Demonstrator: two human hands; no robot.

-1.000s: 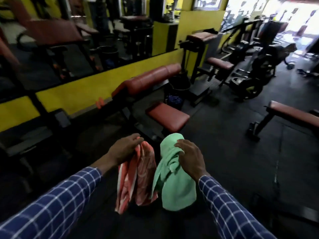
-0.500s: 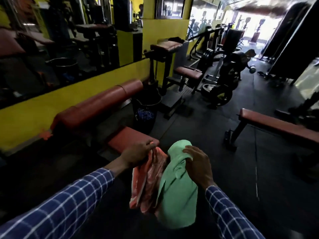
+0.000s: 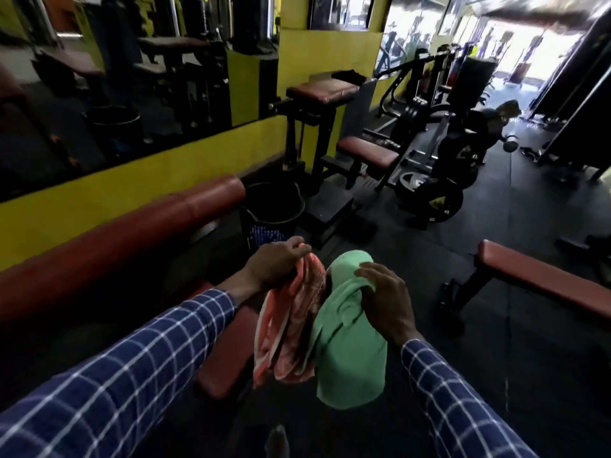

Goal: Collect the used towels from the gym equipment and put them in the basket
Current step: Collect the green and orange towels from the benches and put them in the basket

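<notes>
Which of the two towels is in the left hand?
The orange striped towel hangs from the left hand; the plain green towel is in the right hand.

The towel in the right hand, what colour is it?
Plain mint green towel, seen in the head view.

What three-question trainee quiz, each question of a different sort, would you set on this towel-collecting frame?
1. True or false: the left hand holds the mint-green cloth towel.
2. Which stands nearest beyond the hands? A) the flat red-padded bench at right B) the dark round plastic basket with a blue mesh side C) the black weight plate
3. Fill in: the right hand grips the green towel at its ____ end, the rest hanging down.

Key: 1 false, the left hand holds the orange-and-white striped towel; 2 B; 3 top.
</notes>
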